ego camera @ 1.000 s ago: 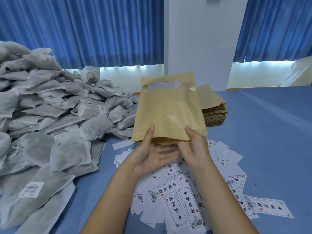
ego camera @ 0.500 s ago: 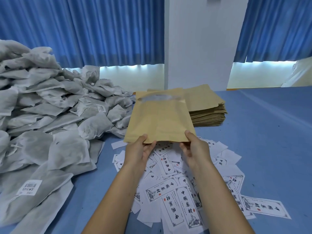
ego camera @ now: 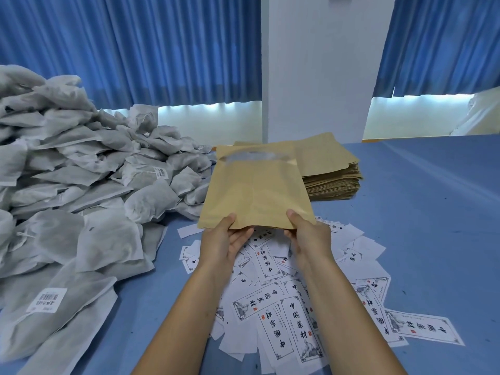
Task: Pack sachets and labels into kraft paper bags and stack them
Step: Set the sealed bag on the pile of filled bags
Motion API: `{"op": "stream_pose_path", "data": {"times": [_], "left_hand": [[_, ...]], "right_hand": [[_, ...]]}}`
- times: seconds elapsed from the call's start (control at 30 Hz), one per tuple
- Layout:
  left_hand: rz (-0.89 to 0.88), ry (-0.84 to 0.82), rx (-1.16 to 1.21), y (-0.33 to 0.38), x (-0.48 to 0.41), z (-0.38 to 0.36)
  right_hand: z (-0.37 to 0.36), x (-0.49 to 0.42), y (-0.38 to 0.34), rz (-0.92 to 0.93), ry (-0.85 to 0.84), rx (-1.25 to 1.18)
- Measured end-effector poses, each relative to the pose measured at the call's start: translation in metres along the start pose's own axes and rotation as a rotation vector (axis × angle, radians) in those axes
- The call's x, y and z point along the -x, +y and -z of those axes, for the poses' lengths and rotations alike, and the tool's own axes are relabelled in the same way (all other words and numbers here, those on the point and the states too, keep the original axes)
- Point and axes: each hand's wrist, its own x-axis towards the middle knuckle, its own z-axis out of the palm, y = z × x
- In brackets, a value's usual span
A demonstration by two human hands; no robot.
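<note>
hands: left hand (ego camera: 220, 240) and right hand (ego camera: 307, 234) each pinch near edge of kraft bag (ego camera: 254, 193), centre frame | sachets (ego camera: 81, 185) heaped left; labels (ego camera: 284, 307) strewn on table (ego camera: 433, 212) below

One wide-angle camera, worn on the head, looks forward and slightly down across the blue table (ego camera: 433, 239) from close above it. The stack of kraft bags (ego camera: 332, 182) sits near frame centre, and the white pillar (ego camera: 316, 77) rises straight behind it.

Blue pleated curtains (ego camera: 135, 47) flanking a white pillar (ego camera: 319, 66), daylight beneath, behind a blue table (ego camera: 433, 212).
</note>
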Motion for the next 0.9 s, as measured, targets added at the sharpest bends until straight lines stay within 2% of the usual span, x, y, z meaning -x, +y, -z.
{"op": "stream_pose_path", "data": {"times": [0.23,0.43,0.6,0.77,0.9], "left_hand": [[-0.020,0.003,0.017,0.0002,0.0012,-0.0014],[-0.011,-0.024,0.007,-0.0020,0.0042,-0.0028],[-0.015,-0.029,0.003,-0.0018,0.0057,-0.0040],[-0.006,-0.042,-0.002,-0.0036,0.0077,-0.0057],[-0.019,-0.032,-0.015,-0.0035,0.0078,-0.0048]], "right_hand": [[-0.0019,0.0047,0.0016,-0.024,-0.072,-0.017],[-0.0012,0.0038,0.0016,-0.024,-0.033,-0.038],[-0.0052,0.0089,0.0029,-0.077,-0.098,-0.105],[-0.0060,0.0067,0.0036,-0.060,-0.037,-0.109],[-0.0085,0.0091,0.0064,-0.095,-0.127,-0.170]]}}
